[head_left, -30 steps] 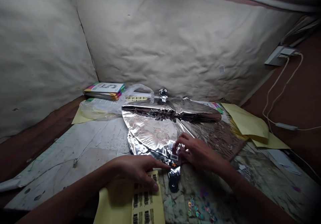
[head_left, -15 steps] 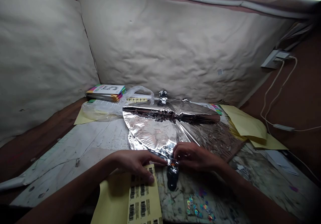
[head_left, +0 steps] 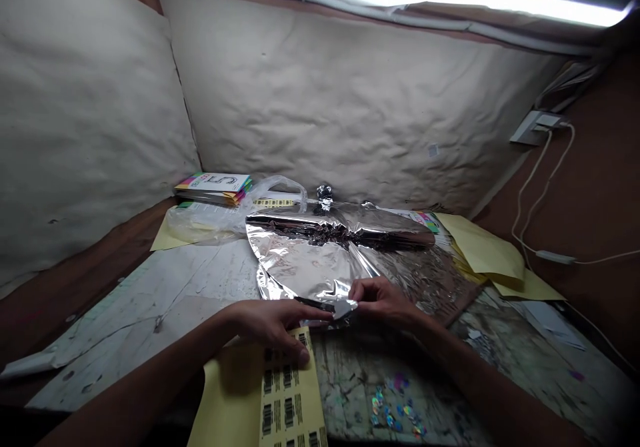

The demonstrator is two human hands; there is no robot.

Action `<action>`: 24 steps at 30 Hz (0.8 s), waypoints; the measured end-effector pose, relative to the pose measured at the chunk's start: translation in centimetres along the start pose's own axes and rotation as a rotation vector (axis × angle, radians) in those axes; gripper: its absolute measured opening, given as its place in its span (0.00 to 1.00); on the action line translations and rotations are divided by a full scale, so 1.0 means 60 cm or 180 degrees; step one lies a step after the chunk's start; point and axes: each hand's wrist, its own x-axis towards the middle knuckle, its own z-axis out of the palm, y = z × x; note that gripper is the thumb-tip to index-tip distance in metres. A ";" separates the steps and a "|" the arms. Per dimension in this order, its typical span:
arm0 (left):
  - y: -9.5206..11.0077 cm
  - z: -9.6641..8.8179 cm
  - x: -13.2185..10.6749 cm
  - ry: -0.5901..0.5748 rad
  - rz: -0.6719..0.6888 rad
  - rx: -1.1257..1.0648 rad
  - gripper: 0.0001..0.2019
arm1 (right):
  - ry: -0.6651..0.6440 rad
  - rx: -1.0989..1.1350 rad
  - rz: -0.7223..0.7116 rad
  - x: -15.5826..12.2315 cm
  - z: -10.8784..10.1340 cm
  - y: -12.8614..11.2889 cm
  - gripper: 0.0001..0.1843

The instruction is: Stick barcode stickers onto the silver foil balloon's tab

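A flat, crinkled silver foil balloon (head_left: 320, 260) lies folded on the worn table (head_left: 165, 293). My right hand (head_left: 383, 299) pinches the balloon's small tail at its near edge and folds it up onto the foil. Flat beside it is my left hand (head_left: 273, 323), its index finger stretched onto the balloon's near rim. The other fingers press on a yellow sheet of barcode stickers (head_left: 285, 400).
A stack of coloured card packs (head_left: 213, 185) and a clear plastic bag (head_left: 210, 217) sit at the back left. Yellow backing sheets (head_left: 493, 257) lie at the right. Shiny confetti bits (head_left: 395, 410) are scattered near the front edge. A white cable (head_left: 540, 193) hangs from a wall socket.
The balloon's dark tail, which hung toward me over the table, has been folded up onto the foil by my right hand. My left hand has stayed on the sticker sheet.
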 end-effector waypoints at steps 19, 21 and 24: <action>-0.007 0.008 0.007 -0.0138 -0.0259 0.0028 0.48 | 0.2187 -0.2677 0.0281 0.361 -0.179 -0.202 0.11; -0.009 0.005 0.007 -0.0132 -0.0187 0.0052 0.48 | 0.2317 -0.2725 0.0295 0.393 -0.168 -0.189 0.13; -0.015 0.000 0.007 -0.0178 -0.0020 0.0061 0.47 | 0.2148 -0.2686 0.0416 0.406 -0.137 -0.144 0.16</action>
